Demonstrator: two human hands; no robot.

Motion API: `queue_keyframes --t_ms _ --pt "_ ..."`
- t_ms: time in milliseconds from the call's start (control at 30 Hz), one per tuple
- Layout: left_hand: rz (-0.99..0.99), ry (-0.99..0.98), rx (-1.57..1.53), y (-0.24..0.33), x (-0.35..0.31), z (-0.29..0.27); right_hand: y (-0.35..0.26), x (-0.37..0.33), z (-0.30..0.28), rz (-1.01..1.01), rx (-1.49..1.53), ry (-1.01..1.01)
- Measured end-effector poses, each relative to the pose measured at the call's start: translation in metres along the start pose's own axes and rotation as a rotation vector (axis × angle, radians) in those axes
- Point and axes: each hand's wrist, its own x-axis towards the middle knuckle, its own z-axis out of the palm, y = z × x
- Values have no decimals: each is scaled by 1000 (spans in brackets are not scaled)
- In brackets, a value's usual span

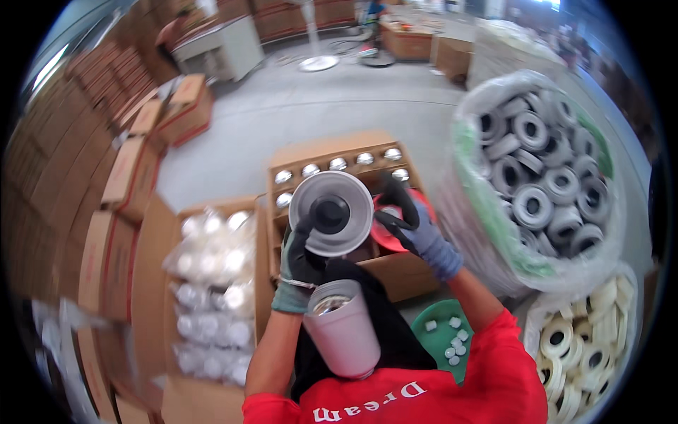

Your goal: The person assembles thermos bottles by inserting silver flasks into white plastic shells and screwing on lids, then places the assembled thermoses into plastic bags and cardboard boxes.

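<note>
My left hand, in a grey-green glove with dark fingers, grips a round grey plastic piece by its near edge. A black disc sits at the middle of that piece. To the right, my right hand, in a blue-grey glove with dark fingertips, has thumb and fingers apart with nothing visible between them. It hovers over a red round piece, partly hidden by the hand. A pale pink cylindrical container, silvery inside, rests tilted on my lap.
Ahead stands a divided carton with several silver-topped pieces. Left is an open carton of bagged white pieces. A green tray with small white pieces lies right. Bags of grey rings and cream rings flank it.
</note>
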Motion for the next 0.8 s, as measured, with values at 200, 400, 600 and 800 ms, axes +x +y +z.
queue_keyframes --t_ms 200,400,600,800 --pt "319 438 529 46 -40 6 -27 19 76 -538 -531 -243" --pt "586 520 972 45 -56 -19 -27 18 109 434 393 -289" --pt "460 433 718 55 -52 -15 -24 32 100 -740 -664 -228" --pt "294 149 626 44 -55 -27 -4 27 130 245 780 -377"
